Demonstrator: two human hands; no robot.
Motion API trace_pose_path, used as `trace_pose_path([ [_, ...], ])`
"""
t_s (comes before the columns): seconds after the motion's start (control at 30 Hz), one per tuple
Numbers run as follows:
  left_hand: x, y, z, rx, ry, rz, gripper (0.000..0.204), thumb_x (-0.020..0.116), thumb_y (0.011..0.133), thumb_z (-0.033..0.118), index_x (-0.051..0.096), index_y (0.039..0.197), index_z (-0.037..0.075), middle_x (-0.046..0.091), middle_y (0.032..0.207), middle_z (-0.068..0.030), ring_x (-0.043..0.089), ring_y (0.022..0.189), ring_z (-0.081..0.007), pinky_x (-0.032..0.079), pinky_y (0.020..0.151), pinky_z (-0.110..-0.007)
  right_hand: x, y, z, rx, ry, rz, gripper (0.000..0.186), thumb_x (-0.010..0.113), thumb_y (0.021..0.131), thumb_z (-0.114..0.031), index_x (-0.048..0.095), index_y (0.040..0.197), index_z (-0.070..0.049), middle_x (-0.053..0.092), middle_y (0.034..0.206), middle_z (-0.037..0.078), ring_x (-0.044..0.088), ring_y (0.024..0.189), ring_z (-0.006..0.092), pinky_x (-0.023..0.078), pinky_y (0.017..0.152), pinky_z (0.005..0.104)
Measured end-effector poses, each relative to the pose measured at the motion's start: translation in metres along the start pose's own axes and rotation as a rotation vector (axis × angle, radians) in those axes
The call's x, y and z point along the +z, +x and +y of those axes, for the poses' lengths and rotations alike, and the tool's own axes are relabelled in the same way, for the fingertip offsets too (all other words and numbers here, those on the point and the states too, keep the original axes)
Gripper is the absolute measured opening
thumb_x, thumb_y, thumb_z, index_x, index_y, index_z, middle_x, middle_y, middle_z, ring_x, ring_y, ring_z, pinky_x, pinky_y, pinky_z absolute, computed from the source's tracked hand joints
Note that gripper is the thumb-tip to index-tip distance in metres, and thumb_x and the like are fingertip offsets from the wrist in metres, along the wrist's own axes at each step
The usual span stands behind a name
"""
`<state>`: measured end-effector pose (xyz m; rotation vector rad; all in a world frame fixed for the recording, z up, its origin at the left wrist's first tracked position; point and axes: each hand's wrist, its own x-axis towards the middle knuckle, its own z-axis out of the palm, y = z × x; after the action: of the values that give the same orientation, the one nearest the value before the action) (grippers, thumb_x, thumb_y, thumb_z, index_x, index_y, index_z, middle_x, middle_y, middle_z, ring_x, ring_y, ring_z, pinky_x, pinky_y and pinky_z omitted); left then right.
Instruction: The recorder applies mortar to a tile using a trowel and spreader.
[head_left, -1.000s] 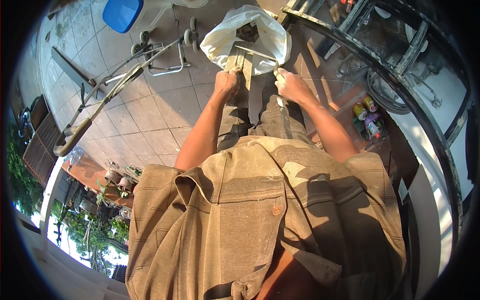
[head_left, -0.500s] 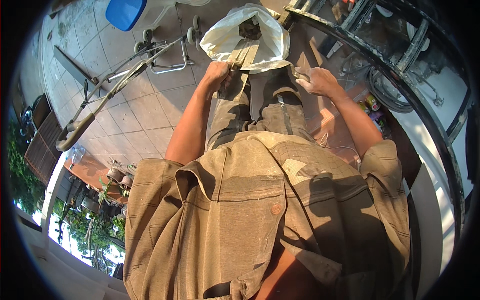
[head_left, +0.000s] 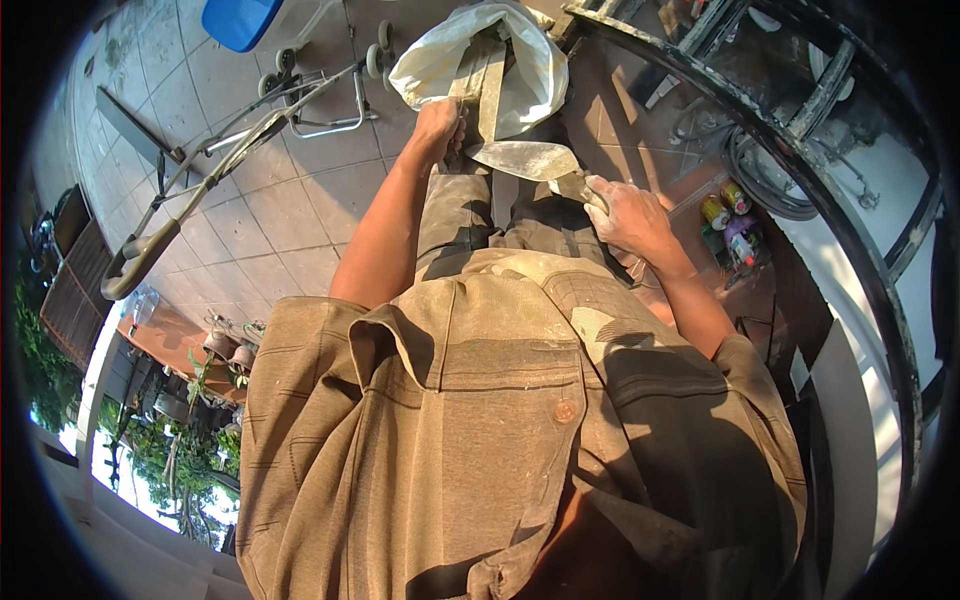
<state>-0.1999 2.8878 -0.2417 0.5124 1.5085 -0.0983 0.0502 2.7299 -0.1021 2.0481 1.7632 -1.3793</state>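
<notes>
My right hand [head_left: 632,217] is closed round the handle of a pointing trowel. The trowel's dusty metal blade [head_left: 525,159] points left, above my knees and just on the near side of a white sack [head_left: 545,80]. At the sack's near rim my left hand [head_left: 438,130] is closed on a dusty, tan, flat board-like tool [head_left: 489,95]; its exact kind is unclear. That tool tilts up over the sack's mouth. Dark, crumbly stuff shows inside the sack, partly hidden by the tool.
A folding trolley frame [head_left: 240,165] with wheels lies on the tiles at left, near a blue plastic piece [head_left: 242,20]. A black metal frame [head_left: 790,150] curves along the right. Behind it are coiled hose [head_left: 770,175] and several spray cans [head_left: 735,225].
My right hand has drawn the trowel back from the sack's rim toward me, and its blade now shows broadside. The board-like tool in my left hand has turned more upright.
</notes>
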Motion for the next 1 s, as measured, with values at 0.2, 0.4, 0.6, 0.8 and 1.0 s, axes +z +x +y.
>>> trace_pose_path([
  [0.2,0.016,0.002,0.002,0.037,0.154,-0.052,0.044,0.042,0.097,0.041,0.052,0.071,0.006,0.044,0.057,-0.0034,0.041,0.046,-0.0154,0.033,0.042,-0.032,0.000,0.039,0.007,-0.021,-0.107,-0.052,0.039,0.057,0.082,-0.024,0.061,0.117,-0.009,0.066,0.085,0.024,0.064,0.081,0.0406,0.049,0.073,0.0490],
  [0.4,0.023,-0.001,-0.009,0.059,0.134,-0.113,0.045,0.046,0.095,0.046,0.055,0.078,0.005,0.047,0.061,-0.0038,0.042,0.047,-0.0149,0.035,0.042,-0.031,-0.010,0.049,0.012,0.064,-0.070,-0.113,0.041,0.056,0.080,-0.021,0.060,0.118,-0.009,0.066,0.083,0.024,0.063,0.078,0.0433,0.049,0.072,0.0498],
  [0.6,0.017,0.014,-0.015,0.143,0.168,-0.100,0.054,0.048,0.093,0.052,0.053,0.069,0.004,0.049,0.058,-0.0050,0.044,0.045,-0.0158,0.037,0.043,-0.031,-0.008,0.029,0.011,-0.008,-0.116,0.060,0.036,0.058,0.085,-0.023,0.057,0.116,-0.005,0.066,0.087,0.023,0.064,0.080,0.0425,0.049,0.073,0.0499],
  [0.8,0.027,0.019,-0.021,0.161,0.019,-0.040,0.052,0.051,0.094,0.049,0.049,0.065,0.006,0.046,0.053,-0.0055,0.043,0.042,-0.0164,0.035,0.041,-0.032,-0.017,0.029,-0.008,0.067,-0.092,-0.051,0.031,0.060,0.087,-0.023,0.056,0.109,-0.002,0.066,0.087,0.024,0.064,0.081,0.0411,0.050,0.072,0.0498],
  [1.0,0.049,0.012,0.004,0.230,0.265,0.209,0.051,0.047,0.095,0.040,0.051,0.092,-0.011,0.062,0.073,-0.0240,0.063,0.062,-0.0338,0.049,0.058,-0.043,0.006,0.055,-0.001,0.120,-0.110,-0.031,0.027,0.056,0.087,-0.025,0.057,0.099,-0.001,0.065,0.084,0.024,0.064,0.083,0.0431,0.049,0.075,0.0500],
])
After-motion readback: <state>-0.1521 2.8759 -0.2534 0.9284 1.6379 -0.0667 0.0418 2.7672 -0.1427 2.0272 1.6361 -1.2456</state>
